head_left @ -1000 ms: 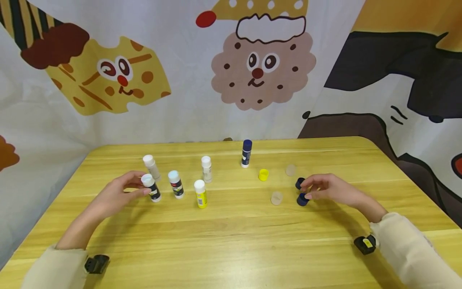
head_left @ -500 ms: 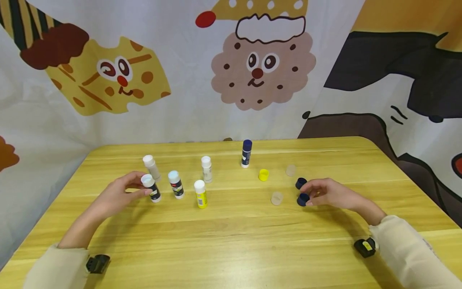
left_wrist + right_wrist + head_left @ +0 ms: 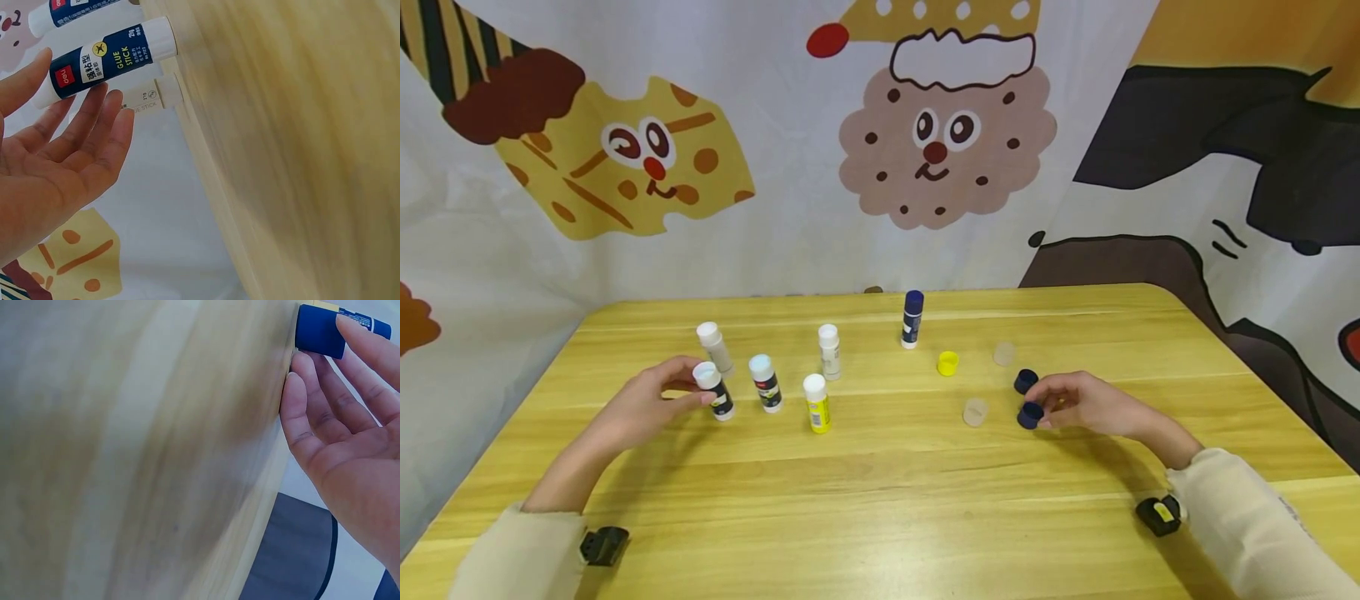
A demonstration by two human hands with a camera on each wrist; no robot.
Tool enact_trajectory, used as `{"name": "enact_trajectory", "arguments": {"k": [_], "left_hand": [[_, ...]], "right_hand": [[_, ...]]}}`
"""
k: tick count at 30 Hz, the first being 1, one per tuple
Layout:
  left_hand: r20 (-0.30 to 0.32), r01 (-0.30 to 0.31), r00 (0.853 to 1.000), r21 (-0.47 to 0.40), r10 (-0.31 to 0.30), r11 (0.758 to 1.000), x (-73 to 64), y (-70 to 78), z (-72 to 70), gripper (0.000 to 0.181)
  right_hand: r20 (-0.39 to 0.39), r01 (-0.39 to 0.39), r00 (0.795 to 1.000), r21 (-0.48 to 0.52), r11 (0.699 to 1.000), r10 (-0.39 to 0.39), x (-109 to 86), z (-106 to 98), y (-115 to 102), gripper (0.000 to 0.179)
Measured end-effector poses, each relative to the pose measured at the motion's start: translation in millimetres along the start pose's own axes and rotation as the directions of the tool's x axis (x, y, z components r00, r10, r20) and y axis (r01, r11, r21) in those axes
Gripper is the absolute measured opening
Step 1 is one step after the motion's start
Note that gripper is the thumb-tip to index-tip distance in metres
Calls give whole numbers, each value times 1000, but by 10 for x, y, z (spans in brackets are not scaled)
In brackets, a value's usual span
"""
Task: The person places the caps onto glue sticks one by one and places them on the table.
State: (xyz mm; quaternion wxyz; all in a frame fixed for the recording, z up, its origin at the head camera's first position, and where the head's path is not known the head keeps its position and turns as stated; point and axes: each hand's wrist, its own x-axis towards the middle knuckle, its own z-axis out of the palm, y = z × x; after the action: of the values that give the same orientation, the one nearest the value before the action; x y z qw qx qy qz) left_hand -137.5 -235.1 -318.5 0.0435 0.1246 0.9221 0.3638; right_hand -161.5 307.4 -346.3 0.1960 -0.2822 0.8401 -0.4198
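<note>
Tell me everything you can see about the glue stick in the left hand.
The glue stick looks plastic: white at both ends, with a dark blue label bearing a red deli patch and yellow GLUE STICK lettering. It stands upright on the table, at the person's left, held between the thumb and fingers of the left hand.

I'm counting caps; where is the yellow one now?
In the head view, the yellow cap lies right of centre, to the right of and nearer the camera than the navy-capped glue stick.
</note>
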Motion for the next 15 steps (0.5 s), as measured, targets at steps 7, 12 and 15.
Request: {"name": "enact_trajectory", "arguments": {"k": [7, 12, 15], "left_hand": [[3, 1, 1000, -5, -1, 1000, 19, -15, 28, 42], [2, 1, 1000, -3, -1, 1000, 29, -12, 32, 38], [0, -3, 1000, -6, 3, 1000, 32, -5, 31, 37]], "right_hand": [[-1, -3, 1000, 4, 1000, 3, -2, 6, -28, 31], [-9, -25, 1000, 0, 1000, 25, -2, 6, -39, 31], [-14, -31, 999, -10, 999, 31, -3, 6, -44, 31]]}}
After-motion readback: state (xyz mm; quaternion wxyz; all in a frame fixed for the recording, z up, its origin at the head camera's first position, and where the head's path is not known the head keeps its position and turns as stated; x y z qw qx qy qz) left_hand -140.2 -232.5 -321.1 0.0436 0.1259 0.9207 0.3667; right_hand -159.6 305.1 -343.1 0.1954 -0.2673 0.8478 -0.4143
